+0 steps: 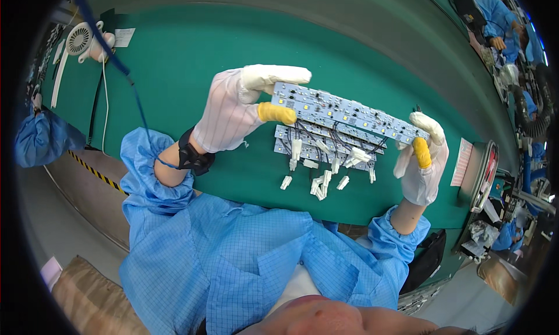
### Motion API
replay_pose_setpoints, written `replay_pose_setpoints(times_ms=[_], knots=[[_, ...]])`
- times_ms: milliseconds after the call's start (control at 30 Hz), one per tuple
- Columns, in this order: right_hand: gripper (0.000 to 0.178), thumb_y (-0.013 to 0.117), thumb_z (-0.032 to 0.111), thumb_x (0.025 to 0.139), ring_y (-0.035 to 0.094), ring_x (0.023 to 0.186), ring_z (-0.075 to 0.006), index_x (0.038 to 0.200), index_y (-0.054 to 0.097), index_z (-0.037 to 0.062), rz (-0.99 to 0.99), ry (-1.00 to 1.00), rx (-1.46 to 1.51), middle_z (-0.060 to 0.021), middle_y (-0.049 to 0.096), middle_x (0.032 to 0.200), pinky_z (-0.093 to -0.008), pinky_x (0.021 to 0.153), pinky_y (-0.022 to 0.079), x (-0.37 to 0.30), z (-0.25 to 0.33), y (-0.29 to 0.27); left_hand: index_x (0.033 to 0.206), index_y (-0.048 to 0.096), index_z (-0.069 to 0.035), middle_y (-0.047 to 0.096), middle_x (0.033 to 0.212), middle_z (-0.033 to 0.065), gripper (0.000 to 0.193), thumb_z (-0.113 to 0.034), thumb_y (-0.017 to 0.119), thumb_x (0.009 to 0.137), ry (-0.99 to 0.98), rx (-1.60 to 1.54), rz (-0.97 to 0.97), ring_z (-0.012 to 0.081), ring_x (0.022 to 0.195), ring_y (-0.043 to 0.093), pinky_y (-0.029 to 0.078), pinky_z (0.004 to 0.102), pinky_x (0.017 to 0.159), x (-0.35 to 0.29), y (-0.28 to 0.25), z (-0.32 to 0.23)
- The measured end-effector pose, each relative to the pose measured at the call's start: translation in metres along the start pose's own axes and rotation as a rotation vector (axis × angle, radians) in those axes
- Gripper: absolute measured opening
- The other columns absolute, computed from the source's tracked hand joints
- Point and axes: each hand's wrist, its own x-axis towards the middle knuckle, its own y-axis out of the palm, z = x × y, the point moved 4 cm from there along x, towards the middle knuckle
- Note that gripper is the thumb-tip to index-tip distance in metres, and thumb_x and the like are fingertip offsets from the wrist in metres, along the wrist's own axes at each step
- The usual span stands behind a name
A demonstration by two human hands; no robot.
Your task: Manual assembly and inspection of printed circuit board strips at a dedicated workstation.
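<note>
Left hand: the white-gloved left hand (233, 110) with a yellow thumb cot pinched the left end of the long white LED circuit strips (343, 115)
Right hand: the white-gloved right hand (422, 163) gripped their right end
Wires: black leads with white plastic connectors (320, 183) hung touching the green table mat (192, 55)
Far left: a small white desk fan (81, 39)

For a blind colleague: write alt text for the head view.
Two white-gloved hands, left hand and right hand, hold a stack of long LED circuit boards by its ends above a green table, white connectors dangling on wires.
</note>
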Motion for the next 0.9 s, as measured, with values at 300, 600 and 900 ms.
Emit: replay_pose_setpoints(times_ms=[300,600,900], knots=[[0.039,0.060,0.024,0.085,0.051,0.071,-0.0083,0.111,0.053,-0.0038,-0.042,0.022,0.037,-0.0054,0.056,0.088,-0.0193,0.063,0.038,0.0003,-0.0045,-0.0037,0.113,0.053,0.008,0.062,0.103,0.0142,0.052,-0.018,0.072,0.072,-0.019,-0.161,0.031,0.0195,0.092,0.061,0.050,0.0304,0.082,-0.0016,0.0012,-0.0005],[0.038,0.062,0.022,0.085,0.043,0.036,-0.0079,0.109,0.052,-0.0047,-0.071,-0.059,0.110,-0.0103,0.059,0.068,-0.0170,0.039,0.032,0.0010,-0.0004,0.0012,0.109,0.057,0.006,0.059,0.106,0.0142,0.046,-0.014,0.073,0.071,0.070,-0.044,0.046,0.0186,0.092,0.059,0.050,0.0298,0.080,-0.0048,-0.0012,0.0000],[0.037,0.061,0.021,0.085,0.044,0.036,-0.0082,0.110,0.052,-0.0055,-0.019,-0.057,0.238,-0.0121,0.060,0.071,-0.0170,0.037,0.032,0.0023,-0.0002,0.0046,0.104,0.063,-0.004,0.066,0.098,0.0066,0.044,-0.024,0.073,0.066,0.126,0.041,-0.049,0.0153,0.077,0.065,0.053,0.0236,0.070,-0.0019,-0.0029,0.0024]])
